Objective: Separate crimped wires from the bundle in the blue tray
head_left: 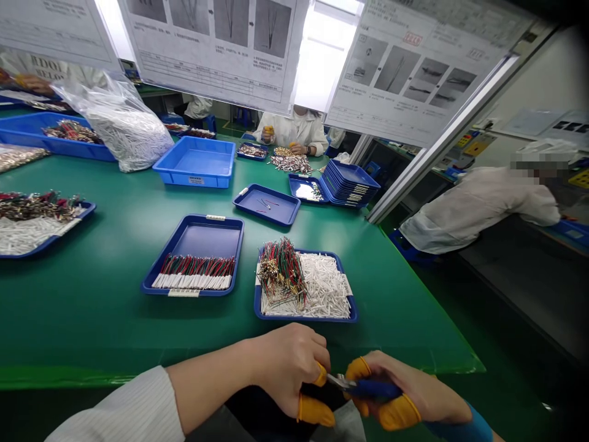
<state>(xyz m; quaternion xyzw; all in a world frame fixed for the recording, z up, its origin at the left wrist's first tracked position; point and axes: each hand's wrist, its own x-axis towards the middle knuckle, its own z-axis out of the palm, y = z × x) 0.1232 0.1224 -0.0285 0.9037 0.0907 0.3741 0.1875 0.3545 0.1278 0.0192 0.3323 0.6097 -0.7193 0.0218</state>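
Spreading green table (124, 319) beneath hanging paper sheets (211, 49).

- Right hand (414, 388) partly hiding blue-handled metal pliers (375, 389)
- Left edge cutting off shallow blue plastic tray (85, 213)
- Small print blurring on hanging white paper sheets (211, 72)

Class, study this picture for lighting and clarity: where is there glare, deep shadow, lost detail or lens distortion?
Head view: the light between the sheets is blown out white; head view: soft sheen on the green table; head view: deep shadow below its right edge, black upper-right corner; head view: small print unreadable, one distant head pixelated; head view: outer edges look stretched, wide-angle style.
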